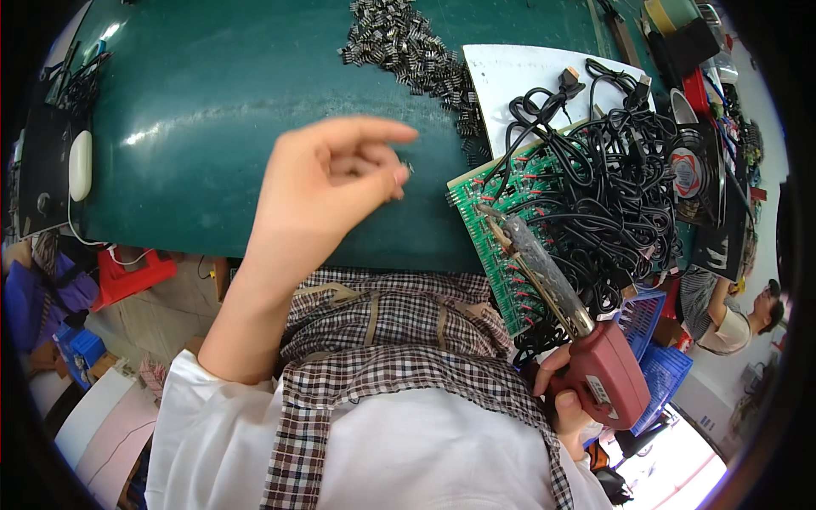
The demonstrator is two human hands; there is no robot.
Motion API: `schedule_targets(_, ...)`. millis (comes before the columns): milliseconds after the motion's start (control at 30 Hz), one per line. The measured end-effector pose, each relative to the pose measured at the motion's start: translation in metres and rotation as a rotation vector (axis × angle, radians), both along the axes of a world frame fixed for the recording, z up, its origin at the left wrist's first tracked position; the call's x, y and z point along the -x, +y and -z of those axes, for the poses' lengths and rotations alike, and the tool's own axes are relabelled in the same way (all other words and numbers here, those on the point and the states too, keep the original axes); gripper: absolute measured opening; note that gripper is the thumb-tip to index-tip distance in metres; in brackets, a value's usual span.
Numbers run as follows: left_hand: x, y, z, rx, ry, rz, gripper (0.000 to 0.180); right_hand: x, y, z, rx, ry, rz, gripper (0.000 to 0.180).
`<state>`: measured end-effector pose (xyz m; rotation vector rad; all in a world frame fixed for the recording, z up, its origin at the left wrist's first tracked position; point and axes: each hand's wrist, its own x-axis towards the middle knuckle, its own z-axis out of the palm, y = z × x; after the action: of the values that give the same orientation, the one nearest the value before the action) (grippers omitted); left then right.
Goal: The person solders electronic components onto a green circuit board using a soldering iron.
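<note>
My left hand (319,174) hovers over the green tabletop, its index finger stretched out and apart from the thumb, the other fingers curled. A tiny shiny bit shows beside the thumb tip; whether it is touched or lies on the table I cannot tell. My right hand (565,406) is wrapped round the red handle of a soldering gun (605,374). Its metal barrel points up and left, the tip over a green circuit board panel (489,246) with short red wires. Black cables (612,195) lie tangled across the panel.
A long pile of small black components (408,51) runs down the green table (212,85) to a white sheet (510,72). At right sit a round tin (687,170) and blue baskets (659,374). A white oval device (80,166) lies left. Another person (731,314) is at far right.
</note>
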<state>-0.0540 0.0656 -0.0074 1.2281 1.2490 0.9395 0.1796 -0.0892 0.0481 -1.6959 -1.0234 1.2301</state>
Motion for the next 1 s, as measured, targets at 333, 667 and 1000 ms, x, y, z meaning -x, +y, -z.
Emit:
schedule_targets(333, -0.029, -0.031, -0.007, 0.275, -0.399, 0.01, 0.017, -0.009, -0.011, 0.003, -0.01, 0.042, -0.019, 0.067)
schedule_targets(667, -0.035, -0.027, -0.003, 0.251, -0.439, 0.012, 0.027, -0.009, -0.004, 0.003, -0.004, 0.033, -0.082, 0.072)
schedule_targets(1000, -0.034, -0.026, -0.003, 0.247, -0.435, 0.025, 0.03, -0.014, -0.012, 0.007, 0.056, 0.064, -0.077, 0.076)
